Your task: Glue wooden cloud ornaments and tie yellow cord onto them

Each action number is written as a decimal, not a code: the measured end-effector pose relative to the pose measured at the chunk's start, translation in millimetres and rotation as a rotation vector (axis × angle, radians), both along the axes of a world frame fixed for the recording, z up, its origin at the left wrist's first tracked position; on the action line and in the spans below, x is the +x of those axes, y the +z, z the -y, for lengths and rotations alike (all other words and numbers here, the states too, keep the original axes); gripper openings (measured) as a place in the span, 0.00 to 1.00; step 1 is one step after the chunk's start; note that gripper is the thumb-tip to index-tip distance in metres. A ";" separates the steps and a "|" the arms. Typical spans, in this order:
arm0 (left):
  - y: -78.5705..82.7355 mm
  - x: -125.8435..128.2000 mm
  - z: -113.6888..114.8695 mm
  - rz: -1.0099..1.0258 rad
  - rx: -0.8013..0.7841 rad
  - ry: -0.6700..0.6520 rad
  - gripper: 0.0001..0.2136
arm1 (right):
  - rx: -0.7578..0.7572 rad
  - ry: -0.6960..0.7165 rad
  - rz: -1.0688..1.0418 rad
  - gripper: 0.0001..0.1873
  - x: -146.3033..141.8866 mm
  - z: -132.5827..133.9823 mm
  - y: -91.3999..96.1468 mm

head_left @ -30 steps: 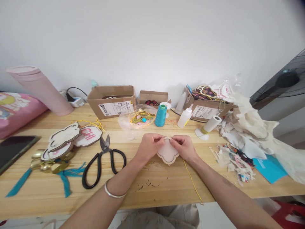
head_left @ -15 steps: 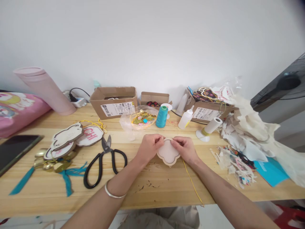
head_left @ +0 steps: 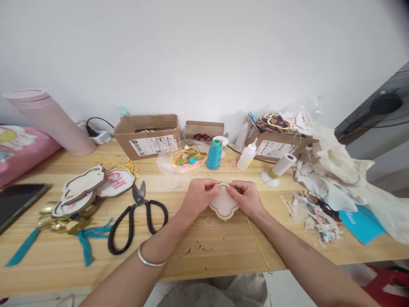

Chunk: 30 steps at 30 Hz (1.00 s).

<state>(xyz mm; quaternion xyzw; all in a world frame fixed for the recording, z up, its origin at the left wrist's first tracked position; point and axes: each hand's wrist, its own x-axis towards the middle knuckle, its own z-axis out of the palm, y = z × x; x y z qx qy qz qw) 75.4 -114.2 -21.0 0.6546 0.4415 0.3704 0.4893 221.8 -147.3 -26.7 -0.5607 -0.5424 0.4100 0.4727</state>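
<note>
Where the two sets of fingers (head_left: 213,186) meet, they pinch the upper rim of a wooden plaque (head_left: 223,204), a lobed piece with a pale pink face; the left hand (head_left: 200,197) is clenched on the rim's top left, the right hand (head_left: 246,197) on its top right, fingertips almost touching each other above the middle of the piece. The wooden plaque lies low against the tabletop (head_left: 207,251), its lower lobe pointing toward the person, its face uncovered between the two thumbs; whether the fingertips also grip something finer at the rim is too small to tell. A yellow cord (head_left: 257,244) runs from under the right hand across the wood to the near edge of the tabletop; a silver bracelet (head_left: 148,259) circles the left wrist.

Left of the left hand lie black scissors (head_left: 136,221), blades pointing away; beyond them a stack of similar plaques (head_left: 86,187) rests on teal tassels (head_left: 86,238), with a dark phone (head_left: 17,202) further left. Behind the hands stand a teal thread spool (head_left: 214,154), a white squeeze bottle (head_left: 246,155) and a clear bag of coloured cords (head_left: 187,158); an open cardboard box (head_left: 147,136) sits against the wall. To the right lie a tipped white spool (head_left: 279,168) and a heap of paper scraps (head_left: 316,217).
</note>
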 end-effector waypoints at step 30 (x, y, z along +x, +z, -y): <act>7.0 -0.3 -0.6 0.235 -0.349 -0.008 0.07 | 0.044 0.004 -0.001 0.12 0.1 2.3 4.1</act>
